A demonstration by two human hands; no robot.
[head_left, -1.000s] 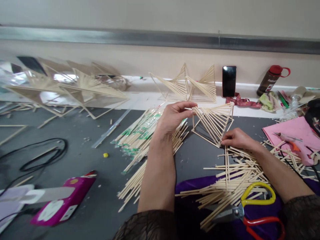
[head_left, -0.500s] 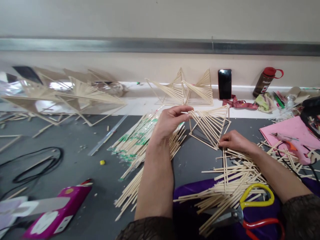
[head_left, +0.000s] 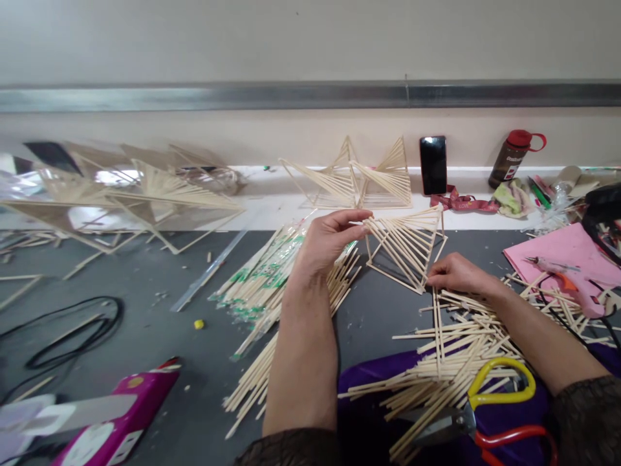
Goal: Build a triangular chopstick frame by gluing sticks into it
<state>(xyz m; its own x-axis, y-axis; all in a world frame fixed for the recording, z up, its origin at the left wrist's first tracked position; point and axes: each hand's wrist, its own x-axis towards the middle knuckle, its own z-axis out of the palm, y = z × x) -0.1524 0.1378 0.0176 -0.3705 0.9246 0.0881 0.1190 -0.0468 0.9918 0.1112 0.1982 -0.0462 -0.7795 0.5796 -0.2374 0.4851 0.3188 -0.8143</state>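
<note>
A twisted frame of thin wooden sticks (head_left: 402, 249) stands on the grey table in front of me. At its upper left corner, my left hand (head_left: 334, 236) pinches a stick end between thumb and fingers. My right hand (head_left: 453, 275) is closed at the lower right corner of the same frame, its fingertips pressed together there. Just below that hand lies a heap of loose sticks (head_left: 466, 336). Packets of sticks in clear wrap with green print (head_left: 266, 272) lie beside and partly behind my left forearm.
Scissors with yellow and red handles (head_left: 502, 401) rest near my right forearm. A pink glue gun (head_left: 572, 275) lies on pink paper at right. Against the wall stand finished-looking stick frames (head_left: 383, 178), a phone (head_left: 433, 165) and a bottle (head_left: 512, 158). More frames (head_left: 145, 194) are at left.
The view has shifted slightly, so most things sit a little lower. Both hands stay at the same corners of the stick frame, with hardly any movement.
</note>
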